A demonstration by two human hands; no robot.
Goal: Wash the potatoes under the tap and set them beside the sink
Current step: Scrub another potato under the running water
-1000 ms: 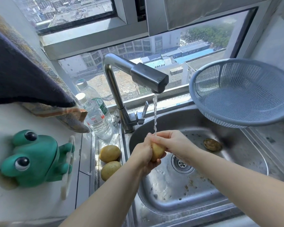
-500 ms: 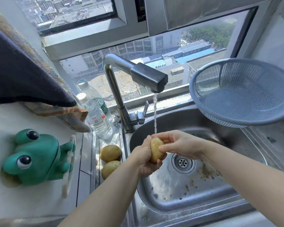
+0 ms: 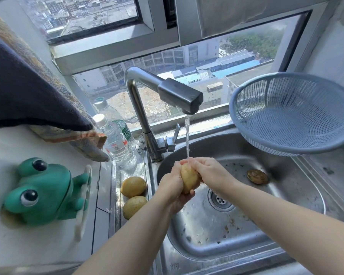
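Both hands hold one yellow potato (image 3: pixel 189 180) over the steel sink (image 3: pixel 236 241), right under the running stream from the tap (image 3: pixel 180 95). My left hand (image 3: pixel 172 190) cups it from below and the left, fingers curled round its bottom. My right hand (image 3: pixel 209 172) grips its top from the right, in the water. Two more potatoes lie on the steel ledge left of the sink, one (image 3: pixel 133 186) behind the other (image 3: pixel 134 206).
A blue plastic colander (image 3: pixel 292 116) sits at the sink's right rear. A dark round object (image 3: pixel 257 176) lies in the basin. Two water bottles (image 3: pixel 117 141) stand left of the tap. A green frog figure (image 3: pixel 44 192) and hanging cloth (image 3: pixel 28 92) are at left.
My right hand slid back over the potato's top and the potato turned in my left palm under the stream. The dark object in the basin shows again.
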